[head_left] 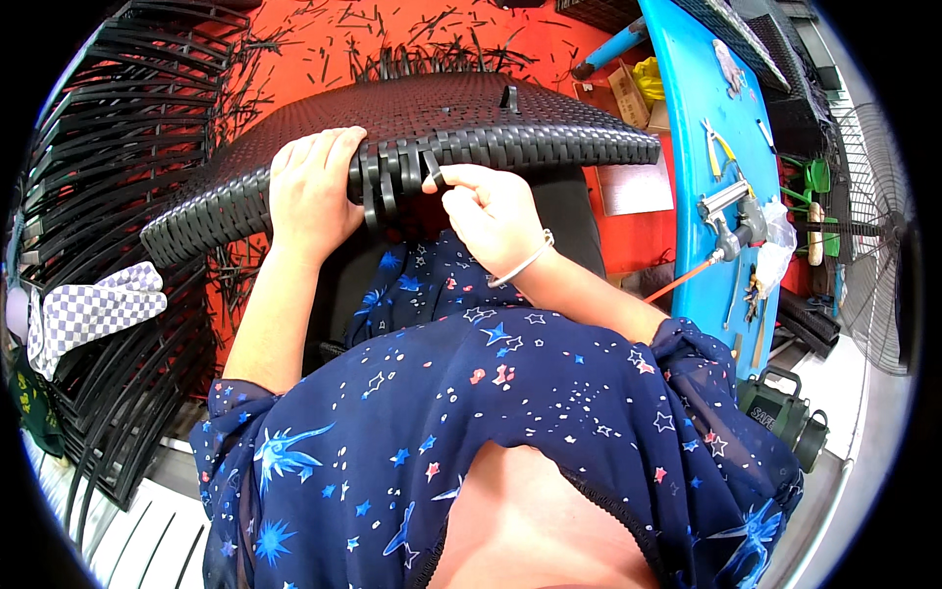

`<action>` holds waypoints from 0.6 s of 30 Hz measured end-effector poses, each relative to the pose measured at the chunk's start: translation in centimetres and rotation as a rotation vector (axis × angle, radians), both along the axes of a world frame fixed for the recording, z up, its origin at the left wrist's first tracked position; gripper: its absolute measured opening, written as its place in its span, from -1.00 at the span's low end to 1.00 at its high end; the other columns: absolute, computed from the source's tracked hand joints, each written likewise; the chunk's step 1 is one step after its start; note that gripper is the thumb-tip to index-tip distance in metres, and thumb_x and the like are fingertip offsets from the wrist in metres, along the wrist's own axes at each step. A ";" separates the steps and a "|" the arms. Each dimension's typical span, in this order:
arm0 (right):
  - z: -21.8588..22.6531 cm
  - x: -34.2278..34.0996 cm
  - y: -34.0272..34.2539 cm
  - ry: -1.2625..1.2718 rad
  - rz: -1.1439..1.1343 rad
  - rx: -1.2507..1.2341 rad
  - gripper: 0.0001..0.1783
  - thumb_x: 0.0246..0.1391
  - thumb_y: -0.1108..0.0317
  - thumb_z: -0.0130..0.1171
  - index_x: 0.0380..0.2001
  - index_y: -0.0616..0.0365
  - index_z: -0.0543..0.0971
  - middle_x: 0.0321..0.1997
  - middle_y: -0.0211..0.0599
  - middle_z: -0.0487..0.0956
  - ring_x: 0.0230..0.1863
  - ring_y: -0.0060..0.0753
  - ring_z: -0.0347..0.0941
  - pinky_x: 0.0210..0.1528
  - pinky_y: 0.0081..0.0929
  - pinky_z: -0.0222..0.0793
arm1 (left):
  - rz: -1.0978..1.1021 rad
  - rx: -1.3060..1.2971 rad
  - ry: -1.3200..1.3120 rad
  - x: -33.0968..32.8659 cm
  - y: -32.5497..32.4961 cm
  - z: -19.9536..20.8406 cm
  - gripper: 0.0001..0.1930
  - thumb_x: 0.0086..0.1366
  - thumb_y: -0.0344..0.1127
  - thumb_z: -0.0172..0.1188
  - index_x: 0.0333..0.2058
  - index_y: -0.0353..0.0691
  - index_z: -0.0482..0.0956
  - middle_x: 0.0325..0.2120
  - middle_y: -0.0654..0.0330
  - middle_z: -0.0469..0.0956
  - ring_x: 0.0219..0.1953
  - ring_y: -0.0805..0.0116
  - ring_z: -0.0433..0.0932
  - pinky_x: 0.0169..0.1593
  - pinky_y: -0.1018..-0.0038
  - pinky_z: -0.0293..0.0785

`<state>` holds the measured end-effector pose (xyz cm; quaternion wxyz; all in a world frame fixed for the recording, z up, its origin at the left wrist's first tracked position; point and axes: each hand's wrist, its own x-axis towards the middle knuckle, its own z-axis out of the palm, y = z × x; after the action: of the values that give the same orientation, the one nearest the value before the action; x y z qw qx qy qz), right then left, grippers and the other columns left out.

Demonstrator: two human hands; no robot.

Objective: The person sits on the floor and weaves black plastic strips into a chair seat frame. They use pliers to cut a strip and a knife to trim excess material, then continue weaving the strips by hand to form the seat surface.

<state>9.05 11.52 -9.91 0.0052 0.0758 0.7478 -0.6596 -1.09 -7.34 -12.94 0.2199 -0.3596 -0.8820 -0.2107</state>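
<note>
A black woven panel (pixel 324 123), made of flat plastic strips, lies across in front of me with its wrapped edge turned toward me. My left hand (pixel 312 191) grips that edge left of the middle, fingers over the top and thumb below. Just right of it, several loose strip loops (pixel 381 187) hang from the edge. My right hand (pixel 493 218) is closed, its bent index finger against a black strip (pixel 433 167) at the edge; the thumb is partly hidden. One short strip end (pixel 509 98) sticks up from the panel's top surface.
Scattered black offcuts lie on the red floor (pixel 324 39). Black curved frames (pixel 147 128) are stacked at left, beside a checkered cloth (pixel 98 309). On the blue table (pixel 692 59) at right are yellow-handled pliers (pixel 721 152) and an air tool (pixel 731 231). A fan (pixel 873 231) stands beyond.
</note>
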 end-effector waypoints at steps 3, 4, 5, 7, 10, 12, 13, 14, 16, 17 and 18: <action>1.1 0.1 -0.2 0.017 0.045 0.081 -0.79 0.17 0.58 0.02 -0.17 0.34 0.59 -0.62 -0.64 0.35 -0.63 -0.86 0.10 -0.59 -0.75 0.01 | 0.004 -0.011 0.009 -0.1 -0.3 0.0 -0.50 -0.16 -0.47 0.24 -0.11 -0.12 0.52 -0.23 0.26 0.57 -0.10 0.26 0.55 0.05 0.33 0.36; 1.3 0.1 -0.3 0.016 0.057 0.096 -0.79 0.17 0.56 0.04 -0.16 0.35 0.59 -0.63 -0.64 0.35 -0.63 -0.86 0.11 -0.59 -0.75 0.02 | 0.009 -0.017 0.010 -0.1 -0.4 -0.1 -0.50 -0.16 -0.48 0.24 -0.11 -0.12 0.52 -0.23 0.26 0.57 -0.10 0.26 0.55 0.05 0.33 0.36; 1.4 0.0 -0.3 0.015 0.069 0.110 -0.78 0.18 0.54 0.06 -0.14 0.35 0.59 -0.63 -0.63 0.35 -0.63 -0.85 0.11 -0.59 -0.74 0.04 | 0.005 -0.010 0.007 -0.1 -0.4 0.0 -0.49 -0.17 -0.48 0.23 -0.11 -0.12 0.52 -0.22 0.26 0.57 -0.10 0.26 0.55 0.06 0.33 0.36; 1.4 -0.1 0.4 0.057 0.128 0.271 -0.76 0.20 0.49 0.10 -0.10 0.35 0.58 -0.65 -0.61 0.37 -0.63 -0.85 0.16 -0.59 -0.73 0.09 | -0.003 0.004 0.001 -0.1 -0.3 0.2 -0.47 -0.19 -0.50 0.23 -0.09 -0.12 0.52 -0.21 0.26 0.57 -0.08 0.26 0.54 0.07 0.33 0.35; 1.8 0.4 1.4 0.050 0.124 0.360 -0.70 0.22 0.43 0.14 -0.01 0.34 0.56 -0.68 -0.56 0.40 -0.64 -0.82 0.22 -0.59 -0.71 0.16 | 0.002 -0.012 -0.026 0.1 -0.2 0.2 -0.43 -0.21 -0.49 0.24 -0.08 -0.12 0.51 -0.19 0.26 0.56 -0.06 0.26 0.53 0.10 0.33 0.34; 2.6 0.5 2.1 -0.037 0.093 0.264 -0.61 0.25 0.39 0.13 0.11 0.32 0.50 -0.69 -0.52 0.42 -0.67 -0.78 0.24 -0.59 -0.70 0.20 | 0.008 -0.025 -0.037 0.1 -0.3 0.1 -0.42 -0.22 -0.49 0.24 -0.07 -0.13 0.50 -0.18 0.25 0.55 -0.05 0.26 0.52 0.11 0.32 0.33; 2.8 0.4 2.2 -0.106 0.065 0.066 -0.55 0.26 0.35 0.11 0.17 0.31 0.43 -0.70 -0.51 0.42 -0.70 -0.76 0.23 -0.61 -0.69 0.21 | 0.007 -0.034 -0.037 0.1 -0.2 0.1 -0.41 -0.22 -0.49 0.25 -0.06 -0.13 0.50 -0.17 0.25 0.55 -0.04 0.26 0.52 0.11 0.32 0.33; 2.8 0.3 2.5 -0.147 0.090 0.009 -0.52 0.25 0.32 0.12 0.17 0.35 0.41 -0.72 -0.47 0.43 -0.68 -0.73 0.27 -0.57 -0.65 0.24 | 0.004 -0.031 -0.037 0.1 -0.2 0.1 -0.41 -0.22 -0.49 0.25 -0.06 -0.13 0.50 -0.17 0.25 0.55 -0.04 0.25 0.52 0.11 0.32 0.33; 3.0 -0.1 2.8 -0.200 0.141 -0.010 -0.47 0.23 0.28 0.13 0.17 0.40 0.38 -0.73 -0.42 0.45 -0.67 -0.68 0.31 -0.52 -0.62 0.28 | 0.002 -0.027 -0.036 0.2 -0.1 0.1 -0.40 -0.22 -0.48 0.26 -0.05 -0.13 0.49 -0.17 0.25 0.55 -0.04 0.25 0.52 0.12 0.32 0.33; 3.3 -0.3 2.6 -0.213 0.168 0.028 -0.46 0.23 0.28 0.13 0.18 0.41 0.37 -0.72 -0.41 0.46 -0.66 -0.68 0.32 -0.51 -0.61 0.28 | 0.008 -0.036 -0.041 0.3 -0.2 0.0 -0.40 -0.22 -0.48 0.26 -0.05 -0.13 0.49 -0.17 0.24 0.55 -0.04 0.25 0.52 0.12 0.32 0.32; 3.4 -0.5 2.5 -0.225 0.196 0.066 -0.44 0.23 0.27 0.13 0.19 0.42 0.36 -0.72 -0.40 0.47 -0.66 -0.67 0.32 -0.50 -0.61 0.29 | 0.014 -0.044 -0.045 0.4 -0.3 0.0 -0.39 -0.23 -0.48 0.26 -0.04 -0.13 0.49 -0.17 0.24 0.55 -0.04 0.24 0.52 0.12 0.32 0.32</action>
<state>8.52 14.03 -6.53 0.1509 0.0763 0.7674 -0.6185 -0.74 -7.62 -12.97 0.1932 -0.3533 -0.8937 -0.1976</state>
